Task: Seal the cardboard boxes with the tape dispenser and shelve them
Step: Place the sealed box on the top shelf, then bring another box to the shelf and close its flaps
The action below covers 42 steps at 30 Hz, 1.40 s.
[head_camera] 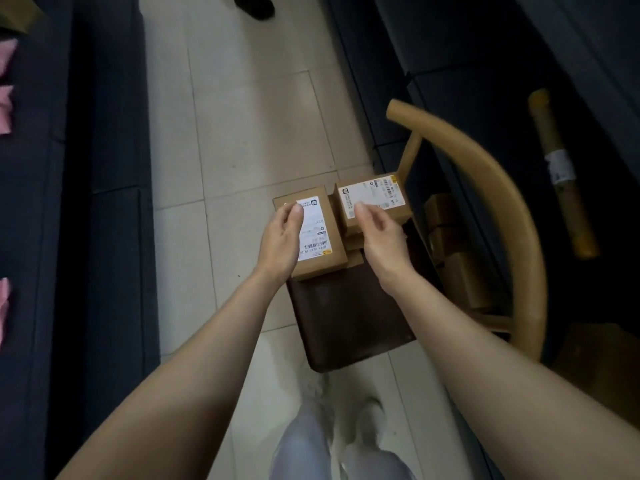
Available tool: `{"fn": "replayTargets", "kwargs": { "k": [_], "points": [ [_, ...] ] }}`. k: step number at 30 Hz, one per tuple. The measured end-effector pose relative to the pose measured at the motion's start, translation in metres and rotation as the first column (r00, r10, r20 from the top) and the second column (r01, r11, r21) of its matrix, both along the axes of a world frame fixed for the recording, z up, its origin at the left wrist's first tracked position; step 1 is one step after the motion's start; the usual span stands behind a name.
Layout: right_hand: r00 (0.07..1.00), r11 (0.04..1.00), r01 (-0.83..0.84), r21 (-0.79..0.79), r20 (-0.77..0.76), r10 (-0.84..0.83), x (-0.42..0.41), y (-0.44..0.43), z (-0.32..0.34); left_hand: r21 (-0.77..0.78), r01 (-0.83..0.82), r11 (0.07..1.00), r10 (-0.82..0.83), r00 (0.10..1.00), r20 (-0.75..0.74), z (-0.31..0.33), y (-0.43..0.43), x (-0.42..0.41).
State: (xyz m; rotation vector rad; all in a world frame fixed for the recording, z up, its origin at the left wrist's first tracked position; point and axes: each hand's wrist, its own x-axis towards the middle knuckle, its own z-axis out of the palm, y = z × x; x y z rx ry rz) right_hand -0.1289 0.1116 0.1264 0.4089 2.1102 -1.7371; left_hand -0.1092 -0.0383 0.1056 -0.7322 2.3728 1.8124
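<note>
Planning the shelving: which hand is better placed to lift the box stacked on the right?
Right: the right hand grips the stacked box; the left hand holds the other box beside it.

On left box (pixel 322 268), left label (pixel 316 226): "0237", barcode line roughly "871A 0237 29". Right box (pixel 350 226), right label (pixel 374 194): print illegible.

The left hand (pixel 281 237) covers part of a label (pixel 317 237), print seemingly illegible.

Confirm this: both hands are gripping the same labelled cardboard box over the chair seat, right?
No. The head view shows two labelled cardboard boxes over the chair seat: the left hand grips the left box, and the right hand grips the right box.
</note>
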Motion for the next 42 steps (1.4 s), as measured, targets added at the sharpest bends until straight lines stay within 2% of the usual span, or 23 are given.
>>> {"fn": "replayTargets", "kwargs": {
  "k": [7, 12, 16, 20, 24, 27, 33, 38, 42],
  "points": [
    [0.985, 0.987, 0.162, 0.01, 0.056, -0.162, -0.023, 0.008, -0.053, -0.112, 0.204, 0.972, -0.205, 0.979, 0.007, -0.044, 0.008, -0.061],
    [0.952, 0.957, 0.291, -0.004, 0.1, -0.289, -0.038, 0.028, -0.08, -0.213, 0.388, 0.897, -0.391, 0.92, 0.029, -0.063, 0.032, -0.109],
    [0.863, 0.894, 0.446, 0.04, 0.247, -0.441, -0.046, 0.038, -0.105, -0.284, 0.514, 0.81, -0.512, 0.855, 0.088, -0.084, 0.044, -0.136],
    [0.734, 0.815, 0.573, 0.083, 0.39, -0.556, -0.049, 0.038, -0.124, -0.407, 0.566, 0.717, -0.544, 0.819, 0.182, -0.103, 0.049, -0.153],
    [0.639, 0.744, 0.666, -0.054, 0.555, -0.532, -0.055, 0.033, -0.141, -0.414, 0.609, 0.676, -0.538, 0.793, 0.286, -0.117, 0.052, -0.165],
    [0.645, 0.731, 0.672, -0.12, 0.58, -0.497, -0.06, 0.034, -0.148, -0.437, 0.621, 0.651, -0.536, 0.783, 0.314, -0.124, 0.058, -0.168],
    [0.674, 0.732, 0.664, -0.152, 0.547, -0.497, -0.073, 0.037, -0.139, -0.387, 0.622, 0.681, -0.559, 0.783, 0.274, -0.118, 0.076, -0.163],
    [0.678, 0.724, 0.678, -0.128, 0.489, -0.549, -0.073, 0.049, -0.119, -0.305, 0.638, 0.707, -0.583, 0.77, 0.259, -0.086, 0.089, -0.152],
    [0.714, 0.761, 0.641, -0.103, 0.443, -0.542, -0.066, 0.051, -0.088, -0.247, 0.643, 0.725, -0.576, 0.763, 0.292, -0.051, 0.087, -0.136]
  ]
}}
